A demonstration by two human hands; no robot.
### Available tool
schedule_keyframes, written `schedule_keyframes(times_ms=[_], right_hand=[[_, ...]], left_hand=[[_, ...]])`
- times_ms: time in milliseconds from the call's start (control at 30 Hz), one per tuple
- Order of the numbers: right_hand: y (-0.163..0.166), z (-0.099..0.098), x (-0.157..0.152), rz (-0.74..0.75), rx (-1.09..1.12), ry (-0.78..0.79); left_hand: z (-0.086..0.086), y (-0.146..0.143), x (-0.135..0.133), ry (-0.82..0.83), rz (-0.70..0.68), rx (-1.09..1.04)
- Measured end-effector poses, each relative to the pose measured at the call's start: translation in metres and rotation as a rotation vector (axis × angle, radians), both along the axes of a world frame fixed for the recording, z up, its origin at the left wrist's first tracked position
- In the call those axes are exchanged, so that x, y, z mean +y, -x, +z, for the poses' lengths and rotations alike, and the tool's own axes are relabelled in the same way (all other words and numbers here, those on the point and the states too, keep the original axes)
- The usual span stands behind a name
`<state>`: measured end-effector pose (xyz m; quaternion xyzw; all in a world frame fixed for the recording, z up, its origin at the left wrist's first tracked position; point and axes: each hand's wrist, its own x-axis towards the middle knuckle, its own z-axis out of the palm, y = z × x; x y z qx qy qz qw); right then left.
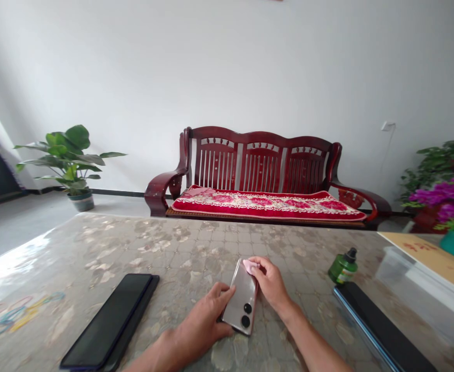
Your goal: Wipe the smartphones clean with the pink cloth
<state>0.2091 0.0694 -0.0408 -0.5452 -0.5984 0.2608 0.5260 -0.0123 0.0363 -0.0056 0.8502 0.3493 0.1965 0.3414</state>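
Observation:
A pinkish-silver phone (241, 299) lies back-up on the table, its two round camera lenses toward me. My left hand (206, 323) grips its left edge, fingers curled against the side. My right hand (270, 281) pinches a small pink cloth (249, 266) and presses it on the phone's far end.
A dark phone (112, 320) lies face-up at the left. Another dark phone (382, 330) lies at the right, beside a small green bottle (343, 266). Coloured rubber bands (19, 312) sit far left. A clear plastic box (424, 289) stands at right. Beyond the table (153, 243) is a wooden bench (263, 178).

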Motion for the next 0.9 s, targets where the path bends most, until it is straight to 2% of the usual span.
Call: schedule_keyframes(times_ms=[233,467,900], right_hand=[[0.001,0.005,-0.004,0.031,-0.094,-0.02],[0.004,0.006,-0.004,0.043,-0.096,-0.023],[0.003,0.001,-0.003,0.075,-0.058,0.024]], left_hand=[[-0.008,-0.004,-0.002,-0.057,0.019,0.209],[-0.01,-0.009,-0.006,-0.116,0.037,0.364],[-0.015,-0.017,-0.018,-0.168,0.053,0.36]])
